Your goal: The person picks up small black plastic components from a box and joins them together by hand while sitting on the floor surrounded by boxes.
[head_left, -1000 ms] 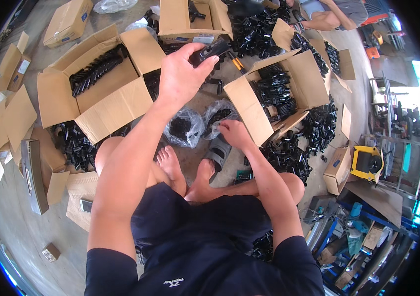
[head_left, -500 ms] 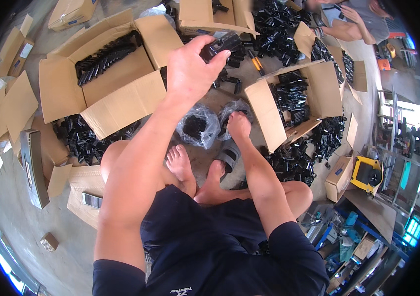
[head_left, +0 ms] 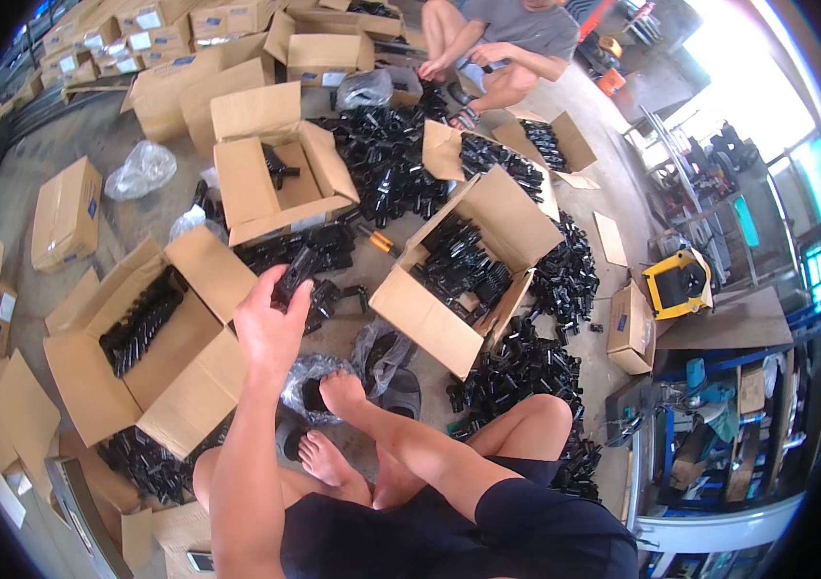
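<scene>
Four open cardboard boxes held black parts: one at the left (head_left: 140, 328), one behind it (head_left: 275, 174), one in the middle (head_left: 468, 270) and one farther back (head_left: 546, 145). One yellow case (head_left: 678, 282) lay at the right. Two clear plastic bags (head_left: 140, 169) lay on the floor. The loose black parts (head_left: 526, 367) were too many to count.

Open box (head_left: 140, 357) left, another box (head_left: 449, 289) right of the sandal (head_left: 401, 391).

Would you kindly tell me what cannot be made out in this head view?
- Black part: the left hand covers its lower end; its shape is too small to tell.
- Right hand: its fingertips are hidden inside the clear bag.
- Left open box: its contents are too small to identify.
</scene>
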`<state>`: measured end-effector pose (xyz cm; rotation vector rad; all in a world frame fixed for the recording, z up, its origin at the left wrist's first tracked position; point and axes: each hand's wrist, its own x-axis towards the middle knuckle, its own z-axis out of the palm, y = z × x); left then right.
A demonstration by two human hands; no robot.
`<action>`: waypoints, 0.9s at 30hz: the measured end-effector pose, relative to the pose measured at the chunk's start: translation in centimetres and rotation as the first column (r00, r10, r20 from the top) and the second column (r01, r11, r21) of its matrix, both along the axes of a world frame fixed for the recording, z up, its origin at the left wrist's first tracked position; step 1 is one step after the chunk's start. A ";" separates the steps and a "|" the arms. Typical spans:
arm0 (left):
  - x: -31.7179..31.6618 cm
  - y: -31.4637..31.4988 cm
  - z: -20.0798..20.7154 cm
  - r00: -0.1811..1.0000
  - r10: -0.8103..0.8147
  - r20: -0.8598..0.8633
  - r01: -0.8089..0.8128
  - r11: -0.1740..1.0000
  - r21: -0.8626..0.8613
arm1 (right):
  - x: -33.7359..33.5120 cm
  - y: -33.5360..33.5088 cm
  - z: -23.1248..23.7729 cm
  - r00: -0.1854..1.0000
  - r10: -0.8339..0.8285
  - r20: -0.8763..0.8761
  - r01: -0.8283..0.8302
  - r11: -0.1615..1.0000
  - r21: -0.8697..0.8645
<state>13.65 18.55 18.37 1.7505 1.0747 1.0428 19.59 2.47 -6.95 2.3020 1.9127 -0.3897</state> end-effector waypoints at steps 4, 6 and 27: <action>0.0 -0.5 0.2 1.000 -0.011 0.006 0.011 1.000 0.009 | -0.4 0.1 -0.1 1.000 0.000 0.003 0.000 0.999 0.035; 0.2 -0.9 0.5 1.000 -0.018 -0.008 0.018 1.000 0.005 | -0.2 -0.2 -0.4 1.000 -0.016 -0.018 0.017 0.998 0.063; 0.4 -2.0 1.4 0.996 -0.052 -0.073 0.057 0.996 0.070 | 6.8 -1.0 16.0 0.780 0.020 -0.626 0.304 0.862 0.407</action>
